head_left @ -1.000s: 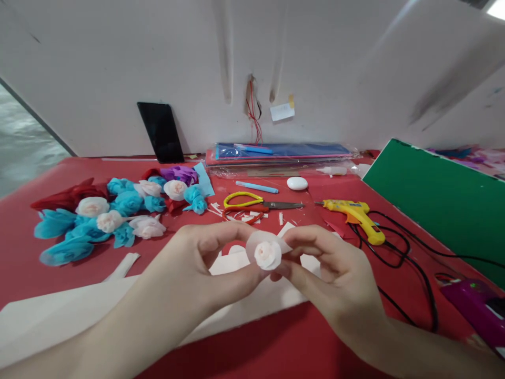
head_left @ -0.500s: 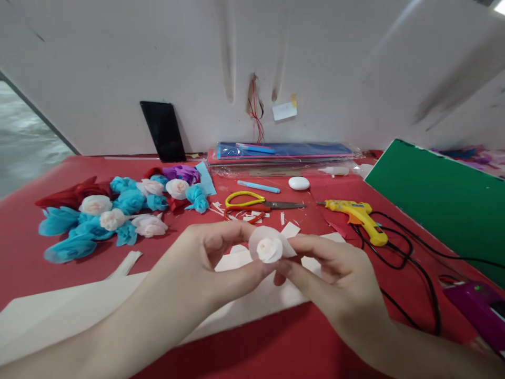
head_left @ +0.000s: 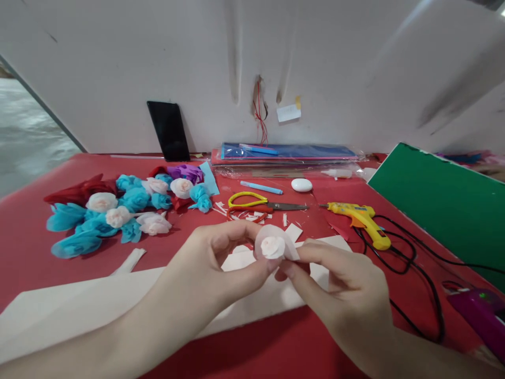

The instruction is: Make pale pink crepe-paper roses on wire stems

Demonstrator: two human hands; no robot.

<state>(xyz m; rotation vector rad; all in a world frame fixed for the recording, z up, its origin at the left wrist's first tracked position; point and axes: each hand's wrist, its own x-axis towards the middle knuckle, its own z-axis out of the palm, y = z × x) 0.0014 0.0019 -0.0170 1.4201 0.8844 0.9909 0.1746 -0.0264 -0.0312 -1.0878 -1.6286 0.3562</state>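
Over red tabletop (plastic sleeve holding coloured sheets), both hands pinch a flower.

The worktop is plain red. The paper rose is creamy white with a faint pink tint, ringed by a translucent whitish petal. Bunched flowers mix turquoise, pale pink, purple and deep red. The scissors have yellow and red handles; the glue gun is yellow, the board green, the wall pale grey with dark streaks.
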